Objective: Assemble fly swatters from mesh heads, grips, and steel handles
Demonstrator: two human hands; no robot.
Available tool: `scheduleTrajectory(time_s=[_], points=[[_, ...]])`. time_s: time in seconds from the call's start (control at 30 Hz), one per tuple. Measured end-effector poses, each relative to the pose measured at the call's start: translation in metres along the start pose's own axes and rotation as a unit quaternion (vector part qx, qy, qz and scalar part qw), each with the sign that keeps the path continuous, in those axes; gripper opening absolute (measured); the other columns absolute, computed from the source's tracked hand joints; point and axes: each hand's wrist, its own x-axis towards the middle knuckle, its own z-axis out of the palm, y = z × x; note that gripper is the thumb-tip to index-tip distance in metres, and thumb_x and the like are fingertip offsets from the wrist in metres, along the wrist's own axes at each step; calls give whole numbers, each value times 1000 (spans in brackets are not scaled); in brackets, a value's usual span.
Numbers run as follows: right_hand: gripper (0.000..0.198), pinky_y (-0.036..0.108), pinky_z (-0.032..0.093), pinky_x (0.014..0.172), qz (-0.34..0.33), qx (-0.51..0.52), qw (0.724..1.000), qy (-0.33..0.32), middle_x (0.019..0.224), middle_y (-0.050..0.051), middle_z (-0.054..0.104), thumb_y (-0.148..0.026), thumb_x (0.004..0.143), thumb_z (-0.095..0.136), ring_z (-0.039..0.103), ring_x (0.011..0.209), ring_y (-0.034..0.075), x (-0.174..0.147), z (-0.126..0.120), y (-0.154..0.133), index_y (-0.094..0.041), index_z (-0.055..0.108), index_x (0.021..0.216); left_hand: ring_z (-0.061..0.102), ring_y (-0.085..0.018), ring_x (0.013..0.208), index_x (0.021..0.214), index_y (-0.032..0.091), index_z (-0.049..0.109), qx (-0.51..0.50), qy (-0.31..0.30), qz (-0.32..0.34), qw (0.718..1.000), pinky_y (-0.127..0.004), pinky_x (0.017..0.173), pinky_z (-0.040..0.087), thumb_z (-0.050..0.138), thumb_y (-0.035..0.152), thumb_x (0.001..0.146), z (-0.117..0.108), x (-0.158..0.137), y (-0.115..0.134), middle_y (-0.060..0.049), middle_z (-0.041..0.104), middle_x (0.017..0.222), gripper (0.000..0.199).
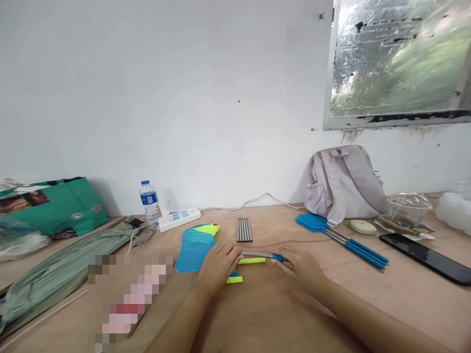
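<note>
My left hand [220, 264] is closed around the near end of a thin metal rod [256, 254]. My right hand [301, 267] grips the blue handle [280, 258] at the rod's other end, so both hands hold one fly swatter level just over the table. A blue mesh swatter head [193, 251] lies at my left hand; whether it joins this rod is hidden by the fingers. Yellow-green swatter heads [208, 229] show behind it. Yellow-green pieces, a longer one [253, 261] and a shorter one [235, 280], stick out beneath my left hand.
Several metal rods [244, 230] lie side by side ahead. At right are blue fly swatters [353, 242], a backpack [344, 184], a black phone [427, 257] and a plastic cup [410, 208]. A bottle [149, 198], power strip [180, 219], and green bag [55, 206] stand left.
</note>
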Motion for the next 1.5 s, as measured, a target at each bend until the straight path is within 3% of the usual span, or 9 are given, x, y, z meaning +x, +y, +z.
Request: scheduleTrajectory(time_s=[0.2,0.37,0.6,1.07,1.5], points=[[25,27,43,62,-20,-8,1000,-8,85,5,66,-37,81,44,59,75,19,-1,1,-3,-24,63,89,51,-15,73,83,21,54,-10,-12,1,1000,-27,66,35,38,26,86,-4,3,7,-1,57,78,17],[29,27,44,68,-47,11,999,-22,95,5,65,-36,83,40,60,81,18,-5,9,-11,-25,60,101,50,-15,72,81,20,52,-7,-3,26,1000,-28,64,35,40,28,85,-1,6,24,0,54,76,15],[28,26,46,68,-61,-53,996,-25,91,5,66,-31,84,39,60,81,17,-7,5,-15,-20,60,98,50,-16,73,82,20,52,-7,-11,2,1000,-29,63,33,40,26,85,4,8,43,-1,53,75,13],[24,28,50,65,-101,-98,990,-18,94,4,67,-23,82,44,64,76,18,-11,10,-21,-21,62,98,50,-16,76,89,20,49,-30,-89,32,995,-28,63,35,37,24,86,1,6,44,0,55,82,13],[26,21,49,64,-149,-67,987,9,93,0,68,-26,85,41,64,75,14,-14,5,-20,-26,61,102,51,-18,76,92,19,48,-30,-94,16,995,-31,64,38,35,24,87,-10,7,57,-2,56,84,15]])
